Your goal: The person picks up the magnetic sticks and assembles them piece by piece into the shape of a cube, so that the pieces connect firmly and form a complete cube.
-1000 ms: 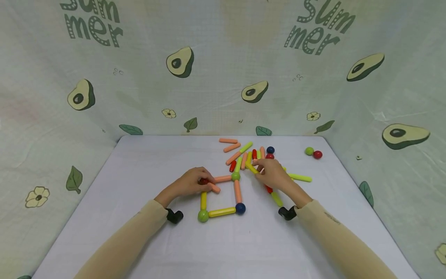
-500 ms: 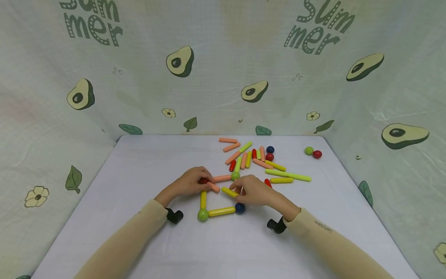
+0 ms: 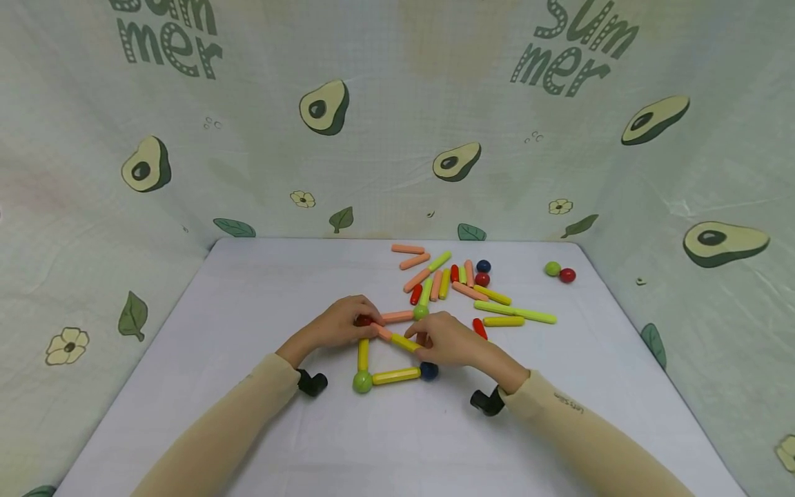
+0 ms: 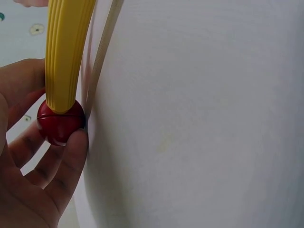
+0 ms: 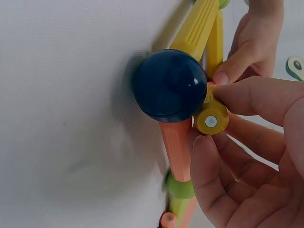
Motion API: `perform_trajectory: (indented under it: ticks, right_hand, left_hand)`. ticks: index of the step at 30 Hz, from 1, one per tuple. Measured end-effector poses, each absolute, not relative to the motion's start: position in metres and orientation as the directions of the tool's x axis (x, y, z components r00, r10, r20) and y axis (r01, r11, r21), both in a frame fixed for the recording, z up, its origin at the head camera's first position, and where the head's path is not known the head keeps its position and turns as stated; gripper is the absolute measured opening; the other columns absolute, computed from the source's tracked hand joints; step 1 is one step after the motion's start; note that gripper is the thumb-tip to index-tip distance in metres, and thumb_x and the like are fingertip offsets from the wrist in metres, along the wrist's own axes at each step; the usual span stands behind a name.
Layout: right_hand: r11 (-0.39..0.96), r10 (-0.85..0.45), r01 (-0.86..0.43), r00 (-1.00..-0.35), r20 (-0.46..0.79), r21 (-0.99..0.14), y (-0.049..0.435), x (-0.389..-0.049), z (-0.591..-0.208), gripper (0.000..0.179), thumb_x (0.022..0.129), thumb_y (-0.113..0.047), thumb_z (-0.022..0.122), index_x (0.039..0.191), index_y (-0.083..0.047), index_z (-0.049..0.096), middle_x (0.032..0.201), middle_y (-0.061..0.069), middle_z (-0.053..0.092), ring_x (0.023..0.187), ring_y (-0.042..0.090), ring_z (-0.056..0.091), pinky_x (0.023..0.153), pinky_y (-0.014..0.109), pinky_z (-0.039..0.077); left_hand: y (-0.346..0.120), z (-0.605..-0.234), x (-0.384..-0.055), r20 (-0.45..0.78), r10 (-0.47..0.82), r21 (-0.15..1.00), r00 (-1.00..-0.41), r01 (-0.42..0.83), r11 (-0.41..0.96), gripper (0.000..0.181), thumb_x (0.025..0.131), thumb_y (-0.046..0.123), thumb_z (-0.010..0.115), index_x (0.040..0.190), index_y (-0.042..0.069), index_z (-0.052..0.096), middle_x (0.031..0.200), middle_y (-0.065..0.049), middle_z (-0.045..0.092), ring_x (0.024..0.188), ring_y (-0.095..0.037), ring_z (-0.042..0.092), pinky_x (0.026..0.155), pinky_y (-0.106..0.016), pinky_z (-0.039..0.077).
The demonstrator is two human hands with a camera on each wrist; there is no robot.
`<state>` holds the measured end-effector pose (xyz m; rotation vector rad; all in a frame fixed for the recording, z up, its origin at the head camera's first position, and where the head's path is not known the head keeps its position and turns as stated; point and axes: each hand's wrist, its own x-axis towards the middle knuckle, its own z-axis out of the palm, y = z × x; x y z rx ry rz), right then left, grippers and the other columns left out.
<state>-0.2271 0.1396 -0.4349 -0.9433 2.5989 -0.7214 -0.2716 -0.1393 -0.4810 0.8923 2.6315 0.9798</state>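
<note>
My left hand (image 3: 344,321) grips a red ball (image 4: 61,124) at one corner of a four-sided frame of magnetic rods and balls. A yellow rod (image 3: 363,354) runs from it to a green ball (image 3: 362,382); another yellow rod (image 3: 396,375) leads on to a dark blue ball (image 5: 168,85). An orange rod (image 3: 397,317) joins a second green ball (image 3: 421,312) at the back. My right hand (image 3: 446,338) pinches a yellow rod (image 3: 405,343) above the frame. Its far end meets a short-looking orange rod (image 3: 382,333), partly hidden by my left fingers.
Several orange, yellow, lime and red rods lie loose behind and right of the frame, among them a long lime pair (image 3: 514,312). A blue ball (image 3: 483,266) and red ball (image 3: 482,279) stand there. A green ball (image 3: 552,268) and red ball (image 3: 567,275) sit farther right.
My right hand has carried the yellow rod from the loose pile leftward to the frame, and its end has come up against the orange rod. My left hand has stayed in place.
</note>
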Motion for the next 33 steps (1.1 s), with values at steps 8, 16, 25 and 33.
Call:
perform_trajectory:
  ticks: [8, 16, 25, 33]
  right_hand:
    - [0.663, -0.663, -0.524, -0.742, -0.095, -0.535, 0.139, -0.23, -0.437, 0.029, 0.094, -0.01, 0.079, 0.122, -0.008, 0.078, 0.088, -0.004, 0.07, 0.075, 0.011, 0.058, 0.07, 0.024, 0.053]
    - [0.673, -0.657, -0.502, -0.743, -0.126, -0.544, 0.138, -0.23, -0.434, 0.032, 0.093, -0.009, 0.078, 0.125, -0.005, 0.076, 0.091, -0.002, 0.07, 0.077, 0.013, 0.059, 0.071, 0.026, 0.054]
    - [0.635, -0.647, -0.501, -0.761, -0.051, -0.588, 0.151, -0.232, -0.43, 0.04, 0.097, -0.004, 0.072, 0.137, -0.001, 0.069, 0.107, 0.004, 0.072, 0.084, 0.013, 0.064, 0.076, 0.025, 0.056]
    - [0.566, -0.643, -0.522, -0.764, 0.053, -0.638, 0.153, -0.237, -0.435, 0.032, 0.095, -0.004, 0.076, 0.126, -0.002, 0.071, 0.112, 0.007, 0.073, 0.098, 0.022, 0.07, 0.084, 0.028, 0.061]
  left_hand:
    - [-0.14, -0.483, -0.273, 0.031, 0.601, 0.639, -0.799, 0.478, 0.603, 0.009, 0.099, 0.032, 0.079, 0.108, 0.032, 0.08, 0.112, 0.009, 0.066, 0.1, -0.013, 0.057, 0.087, -0.033, 0.05]
    - [-0.14, -0.483, -0.273, 0.034, 0.6, 0.641, -0.8, 0.478, 0.601, 0.01, 0.099, 0.03, 0.079, 0.108, 0.031, 0.08, 0.113, 0.009, 0.066, 0.1, -0.014, 0.058, 0.087, -0.033, 0.05]
    - [-0.14, -0.479, -0.271, 0.028, 0.603, 0.639, -0.797, 0.478, 0.603, 0.012, 0.099, 0.03, 0.079, 0.11, 0.028, 0.081, 0.113, 0.007, 0.067, 0.102, -0.014, 0.057, 0.09, -0.035, 0.05]
    - [-0.139, -0.479, -0.271, 0.021, 0.596, 0.651, -0.803, 0.463, 0.601, 0.01, 0.099, 0.029, 0.079, 0.108, 0.031, 0.08, 0.113, 0.008, 0.066, 0.101, -0.015, 0.057, 0.088, -0.034, 0.05]
